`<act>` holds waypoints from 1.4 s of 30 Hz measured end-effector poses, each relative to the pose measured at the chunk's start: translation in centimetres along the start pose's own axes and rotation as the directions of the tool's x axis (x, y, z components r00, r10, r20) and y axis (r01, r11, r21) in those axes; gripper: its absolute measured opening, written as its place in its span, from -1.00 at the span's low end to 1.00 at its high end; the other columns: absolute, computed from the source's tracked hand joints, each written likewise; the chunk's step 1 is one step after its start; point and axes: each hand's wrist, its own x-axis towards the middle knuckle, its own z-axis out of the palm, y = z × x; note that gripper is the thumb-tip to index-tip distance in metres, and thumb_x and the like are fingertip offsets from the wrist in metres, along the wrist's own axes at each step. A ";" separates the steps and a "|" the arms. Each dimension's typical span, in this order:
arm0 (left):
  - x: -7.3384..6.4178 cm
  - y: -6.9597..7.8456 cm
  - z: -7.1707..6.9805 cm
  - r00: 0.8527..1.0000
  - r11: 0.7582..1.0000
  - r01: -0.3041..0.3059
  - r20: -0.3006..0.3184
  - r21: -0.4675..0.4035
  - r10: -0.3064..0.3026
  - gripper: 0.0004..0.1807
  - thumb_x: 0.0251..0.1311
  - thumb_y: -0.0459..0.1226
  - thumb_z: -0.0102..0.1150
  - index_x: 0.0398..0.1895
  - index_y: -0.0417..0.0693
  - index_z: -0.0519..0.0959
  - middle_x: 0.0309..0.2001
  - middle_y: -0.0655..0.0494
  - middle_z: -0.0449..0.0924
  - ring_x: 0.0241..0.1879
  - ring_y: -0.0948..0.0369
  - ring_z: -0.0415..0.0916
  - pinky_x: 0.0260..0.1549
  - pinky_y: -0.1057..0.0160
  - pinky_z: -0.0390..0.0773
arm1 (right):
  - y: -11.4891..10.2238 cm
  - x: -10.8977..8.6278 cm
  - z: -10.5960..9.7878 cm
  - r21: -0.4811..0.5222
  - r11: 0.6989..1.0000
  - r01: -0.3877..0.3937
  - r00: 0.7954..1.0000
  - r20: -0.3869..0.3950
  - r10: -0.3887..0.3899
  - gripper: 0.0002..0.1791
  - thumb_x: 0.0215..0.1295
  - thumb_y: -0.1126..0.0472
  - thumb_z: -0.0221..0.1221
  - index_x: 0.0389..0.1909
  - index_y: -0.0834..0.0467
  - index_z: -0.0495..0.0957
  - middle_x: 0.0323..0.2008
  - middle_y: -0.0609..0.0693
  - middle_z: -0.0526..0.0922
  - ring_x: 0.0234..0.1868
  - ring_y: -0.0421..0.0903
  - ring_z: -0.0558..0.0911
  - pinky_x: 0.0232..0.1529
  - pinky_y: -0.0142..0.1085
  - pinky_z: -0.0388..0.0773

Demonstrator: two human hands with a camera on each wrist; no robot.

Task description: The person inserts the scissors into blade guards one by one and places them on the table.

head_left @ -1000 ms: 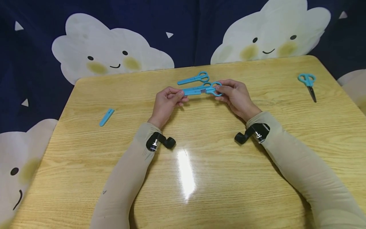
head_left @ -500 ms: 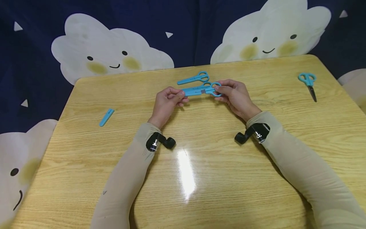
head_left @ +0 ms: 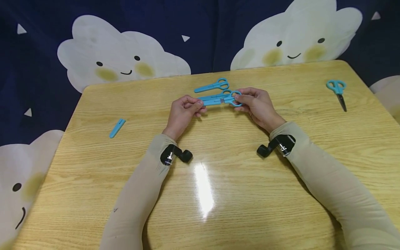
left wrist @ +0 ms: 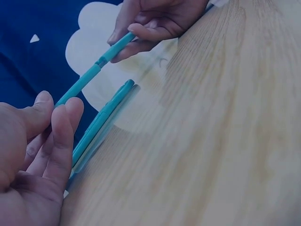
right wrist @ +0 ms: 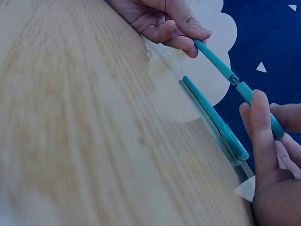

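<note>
Above the far middle of the table, my left hand (head_left: 184,111) pinches a light blue blade cover (head_left: 213,102) between thumb and fingers. My right hand (head_left: 258,107) grips the light blue handle of a pair of scissors (head_left: 230,99). Most of the blade is hidden inside the cover; a short strip of metal shows between cover and handle. Both wrist views show the cover (left wrist: 79,86) and scissors handle (right wrist: 243,91) in one line, raised over the tabletop. Right behind them lie covered scissors (head_left: 225,92) on the table, partly hidden by the held pair in the head view.
Another pair of covered blue scissors (head_left: 212,85) lies farther back. At the far right are scissors (head_left: 337,91) with a bare dark blade. A loose blue cover (head_left: 117,128) lies on the left of the wooden table (head_left: 237,194). A dark cloud-print curtain (head_left: 212,38) hangs behind.
The held cover has tilted slightly towards me, and more of the covered scissors behind it shows. Both hands stay almost in place; the same short strip of metal remains visible.
</note>
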 end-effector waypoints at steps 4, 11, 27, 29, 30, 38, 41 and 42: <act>0.0 0.0 0.0 1.000 1.000 -0.002 0.005 0.006 0.002 -0.89 0.24 -0.32 0.24 -0.25 -0.20 0.58 -0.38 0.10 0.74 -0.39 0.27 0.74 -0.42 0.36 0.66 | 0.0 0.1 -0.1 -0.010 1.000 0.003 1.000 0.003 -0.003 -0.57 0.26 0.38 0.23 0.09 0.44 0.39 -0.32 0.03 0.75 -0.37 -0.14 0.75 -0.39 -0.38 0.70; 0.0 0.2 0.1 1.000 1.000 -0.009 0.013 0.026 0.009 -0.88 0.23 -0.33 0.25 -0.25 -0.22 0.58 -0.37 0.07 0.75 -0.39 0.26 0.74 -0.41 0.35 0.67 | 0.0 0.2 -0.1 -0.032 0.999 0.004 1.000 -0.001 -0.004 -0.60 0.25 0.38 0.24 0.08 0.42 0.41 -0.34 0.02 0.76 -0.37 -0.15 0.75 -0.40 -0.37 0.70; 0.1 0.3 0.1 1.000 0.999 -0.011 0.025 0.036 0.010 -0.88 0.22 -0.32 0.25 -0.25 -0.22 0.59 -0.35 0.07 0.75 -0.37 0.23 0.75 -0.38 0.32 0.70 | -0.1 0.2 0.1 -0.018 1.000 0.007 1.000 -0.002 -0.007 -0.62 0.20 0.41 0.27 0.01 0.41 0.43 -0.40 0.04 0.76 -0.41 -0.13 0.75 -0.43 -0.34 0.70; 0.1 0.3 0.1 1.000 1.000 -0.009 0.024 0.025 0.009 -0.89 0.22 -0.33 0.25 -0.26 -0.23 0.59 -0.36 0.07 0.75 -0.38 0.23 0.75 -0.40 0.32 0.69 | -0.1 0.3 0.1 -0.019 1.000 0.008 1.000 0.004 -0.008 -0.61 0.20 0.41 0.27 0.02 0.41 0.43 -0.41 0.04 0.76 -0.41 -0.13 0.75 -0.43 -0.34 0.70; 0.1 0.3 0.1 1.000 1.000 -0.009 0.024 0.022 0.008 -0.89 0.23 -0.34 0.25 -0.26 -0.23 0.59 -0.37 0.08 0.75 -0.38 0.23 0.75 -0.40 0.32 0.69 | -0.1 0.3 0.1 -0.018 1.000 0.008 1.000 0.005 -0.008 -0.61 0.20 0.40 0.28 0.02 0.41 0.42 -0.41 0.04 0.76 -0.41 -0.13 0.75 -0.43 -0.34 0.70; 0.1 0.2 0.2 1.000 1.000 -0.007 0.019 0.019 0.007 -0.91 0.22 -0.35 0.25 -0.29 -0.22 0.59 -0.42 0.12 0.74 -0.40 0.23 0.74 -0.43 0.33 0.68 | 0.1 0.2 0.1 -0.023 1.000 0.001 1.000 0.015 -0.001 -0.61 0.18 0.39 0.30 0.00 0.40 0.44 -0.40 0.05 0.76 -0.41 -0.12 0.75 -0.43 -0.33 0.70; 0.0 0.0 0.2 1.000 1.000 -0.008 0.020 0.016 0.008 -0.92 0.22 -0.37 0.25 -0.29 -0.23 0.59 -0.41 0.13 0.74 -0.40 0.23 0.74 -0.43 0.32 0.69 | 0.1 0.2 0.0 -0.031 1.000 -0.005 1.000 0.021 0.005 -0.62 0.18 0.39 0.30 -0.02 0.40 0.44 -0.40 0.05 0.76 -0.40 -0.11 0.76 -0.41 -0.32 0.71; 0.0 0.0 0.2 1.000 1.000 -0.008 0.022 0.014 0.008 -0.92 0.22 -0.37 0.25 -0.30 -0.23 0.59 -0.41 0.13 0.74 -0.40 0.23 0.74 -0.42 0.32 0.69 | 0.2 0.2 0.0 -0.036 0.999 -0.008 1.000 0.023 0.008 -0.63 0.19 0.39 0.29 -0.02 0.41 0.44 -0.40 0.05 0.76 -0.39 -0.11 0.76 -0.41 -0.32 0.71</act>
